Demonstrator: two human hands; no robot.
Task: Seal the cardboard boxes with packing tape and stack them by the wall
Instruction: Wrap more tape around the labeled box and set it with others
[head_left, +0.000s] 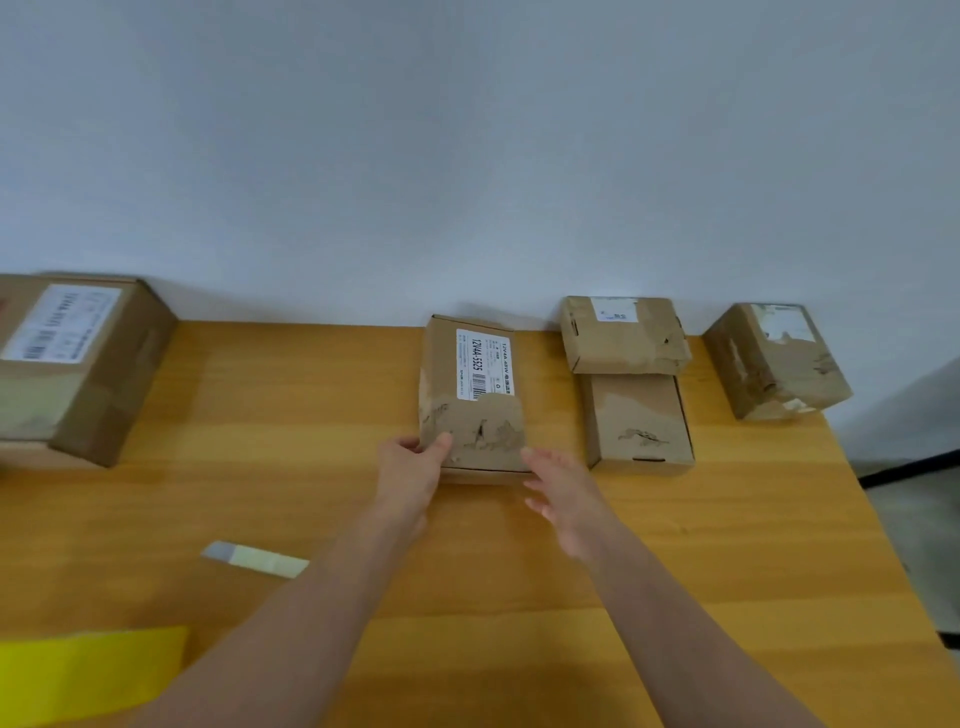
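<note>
1. So, the person has both bare arms stretched out over a wooden worktop that runs up to a plain pale wall.
2. The labelled box is a flat cardboard one lying in the middle of the worktop, far end at the wall, white barcode label facing up, front flap scuffed and torn.
3. The left hand grips the box's near-left corner, thumb on top and the other fingers curled round the side.
4. The right hand sits at the near-right corner with its fingers straight and a bit spread, palm turned toward the box. It's blurry, so whether the fingertips actually touch the cardboard is anyone's guess.
5. Just right of it there's a stack of two: a small battered box on the far end of a longer flat box, both by the wall.
6. Further right, near the worktop's far-right corner, a chunky box sits at an angle, apart from the stack.
7. Way over on the left edge is a big box with a white label on top, also by the wall.
8. Nearer the person, left of the left forearm, lies a small pale strip with a grey end; can't tell what it is.
9. A yellow sheet lies flat in the near-left corner.
</note>
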